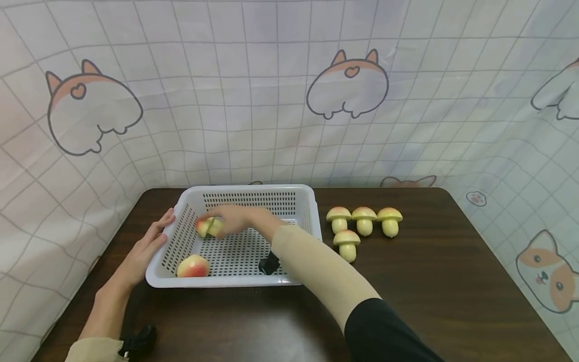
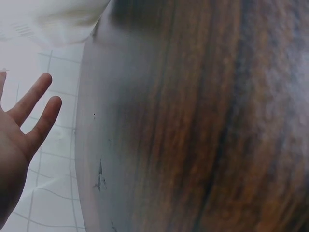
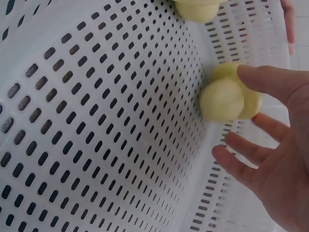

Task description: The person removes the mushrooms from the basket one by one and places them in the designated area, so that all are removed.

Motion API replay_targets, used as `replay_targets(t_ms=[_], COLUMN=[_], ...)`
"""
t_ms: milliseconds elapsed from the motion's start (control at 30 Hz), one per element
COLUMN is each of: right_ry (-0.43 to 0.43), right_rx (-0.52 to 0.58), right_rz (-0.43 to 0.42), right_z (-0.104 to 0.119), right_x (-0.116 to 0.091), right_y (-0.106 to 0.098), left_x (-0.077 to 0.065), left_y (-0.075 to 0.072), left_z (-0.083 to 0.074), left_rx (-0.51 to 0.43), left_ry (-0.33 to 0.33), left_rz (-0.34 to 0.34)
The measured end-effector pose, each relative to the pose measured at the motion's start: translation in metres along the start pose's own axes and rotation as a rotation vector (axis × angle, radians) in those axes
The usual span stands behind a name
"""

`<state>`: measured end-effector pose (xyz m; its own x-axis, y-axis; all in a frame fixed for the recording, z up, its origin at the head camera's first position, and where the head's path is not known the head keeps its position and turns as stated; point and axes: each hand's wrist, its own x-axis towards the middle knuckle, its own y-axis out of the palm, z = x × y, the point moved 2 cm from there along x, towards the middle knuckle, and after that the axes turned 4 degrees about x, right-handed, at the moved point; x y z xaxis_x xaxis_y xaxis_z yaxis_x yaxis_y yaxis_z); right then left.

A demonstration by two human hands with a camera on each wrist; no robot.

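Observation:
In the head view, a white perforated plastic basket [image 1: 235,187] stands on the dark wooden table. My right hand [image 1: 232,219] reaches into it and pinches a toy mushroom [image 3: 223,100] between thumb and fingers, by the basket's left wall. Its pale rounded stem faces the right wrist camera. Another toy mushroom [image 1: 193,266], with a red-tinged cap, lies in the basket's front left corner. My left hand [image 1: 140,259] rests against the outside of the left rim, fingers extended. The left wrist view shows its fingers [image 2: 44,121] straight and spread.
Right of the basket, several toy mushrooms [image 1: 347,245] stand grouped on the table [image 1: 434,281], yellow caps up. A white grid-patterned cloth [image 1: 271,100] with cartoon dogs hangs behind and at the sides. Black wrist cameras [image 1: 270,263] sit on both arms.

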<state>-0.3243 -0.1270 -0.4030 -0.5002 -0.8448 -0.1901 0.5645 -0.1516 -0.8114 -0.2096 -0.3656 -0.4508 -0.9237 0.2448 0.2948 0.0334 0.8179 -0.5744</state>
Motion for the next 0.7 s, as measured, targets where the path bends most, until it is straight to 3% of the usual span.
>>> replay_targets(t_ms=[167,400,500,700], right_ry=[-0.009,-0.017,-0.027,-0.059], right_rx=[0.017,0.054,0.065,-0.055], right_rz=[0.02,-0.016,0.014,0.106], right_z=[-0.0026,0.0002,0.0019,0.0024], right_x=[-0.0011,-0.0032,-0.0025,-0.0024], right_y=[0.0015,-0.0003,0.0012,0.0047], left_x=[-0.0009,-0.0008,-0.0006,-0.0004], left_y=[0.0002,-0.0008,-0.0009,0.0007], left_z=[0.0001,0.0003,0.0002,0.0015], left_rx=[-0.003,0.008,0.005,-0.018], left_ry=[0.011,0.02,0.021,0.031], left_rz=[-0.006,-0.013,-0.013,-0.007])
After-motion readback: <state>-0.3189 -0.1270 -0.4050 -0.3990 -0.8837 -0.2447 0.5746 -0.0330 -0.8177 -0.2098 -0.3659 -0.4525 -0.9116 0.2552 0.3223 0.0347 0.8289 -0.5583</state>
